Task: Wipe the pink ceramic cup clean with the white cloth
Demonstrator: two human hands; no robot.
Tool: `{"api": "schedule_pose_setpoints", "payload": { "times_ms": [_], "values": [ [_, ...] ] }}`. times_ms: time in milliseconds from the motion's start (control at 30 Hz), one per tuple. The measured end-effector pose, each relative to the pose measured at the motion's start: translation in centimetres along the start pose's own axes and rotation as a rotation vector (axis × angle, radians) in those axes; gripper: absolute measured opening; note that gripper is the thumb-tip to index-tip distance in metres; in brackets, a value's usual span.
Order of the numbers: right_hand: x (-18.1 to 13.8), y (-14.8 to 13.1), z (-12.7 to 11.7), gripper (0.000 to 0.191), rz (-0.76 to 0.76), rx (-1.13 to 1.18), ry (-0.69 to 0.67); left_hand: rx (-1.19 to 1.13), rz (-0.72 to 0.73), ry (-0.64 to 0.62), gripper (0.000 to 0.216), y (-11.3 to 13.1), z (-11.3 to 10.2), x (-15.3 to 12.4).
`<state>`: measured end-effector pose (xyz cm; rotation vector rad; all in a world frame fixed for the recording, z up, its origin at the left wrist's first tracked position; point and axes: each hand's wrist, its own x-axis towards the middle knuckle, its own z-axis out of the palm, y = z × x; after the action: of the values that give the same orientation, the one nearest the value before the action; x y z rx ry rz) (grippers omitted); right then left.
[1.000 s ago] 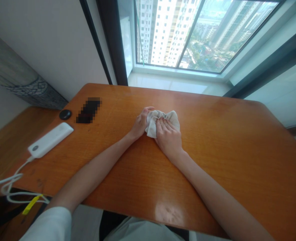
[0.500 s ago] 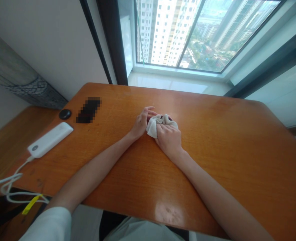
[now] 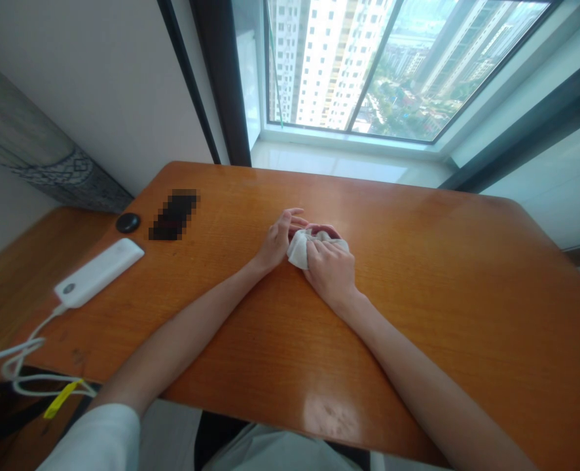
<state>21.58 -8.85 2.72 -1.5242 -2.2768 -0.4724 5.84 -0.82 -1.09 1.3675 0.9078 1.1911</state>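
So this looks like the middle of the job to me, def not the end. The pale cloth (image 3: 298,250) sits around the middle of the wooden desk (image 3: 231,347), a bit toward the far side, bunched up rather than flat or neatly folded. Right hand (image 3: 332,268) has its grip closed over the cloth, fingers curled in, with a loose flap poking out on the left. Left hand (image 3: 273,242) is right beside it, grip loosely open, thumb and a couple of fingers apart; the rest disappear behind the cloth, so can't tell if they're pinching any of it. What's done: cloth in hand and gathered up, 2 hands at it. What isn't: it's not let go of or set aside, so I'd call it unfinished. Can't judge how much is left beyond that. The white device (image 3: 99,273), its cable (image 3: 25,350) and the black puck (image 3: 127,223) over on the left are well apart from the hands, so I'd guess they're not part of this.
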Motion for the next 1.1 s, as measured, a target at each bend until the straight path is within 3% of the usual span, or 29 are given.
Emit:
{"api": "schedule_pose_setpoints", "payload": {
  "times_ms": [467,633,767,933,1100],
  "values": [
    [0.9,0.1,-0.8,0.015,0.058,0.038,-0.202,-0.008,-0.01,0.0,0.07,0.5,0.2,-0.1],
    [0.4,0.4,-0.1,0.015,0.037,0.067,-0.149,-0.002,0.003,0.033,0.074,1.2,0.3,-0.1],
    [-0.4,1.5,0.6,0.018,0.04,0.154,-0.011,0.046,0.085,0.19,0.082,1.9,0.0,-0.3],
    [-1.1,3.3,1.0,0.051,0.317,0.449,0.262,0.08,0.059,0.254,0.092,2.1,-0.2,-0.3],
    [-0.8,3.3,1.0,0.059,0.687,0.882,0.376,0.192,0.06,0.212,0.088,2.5,0.0,-1.1]
  ]
}}
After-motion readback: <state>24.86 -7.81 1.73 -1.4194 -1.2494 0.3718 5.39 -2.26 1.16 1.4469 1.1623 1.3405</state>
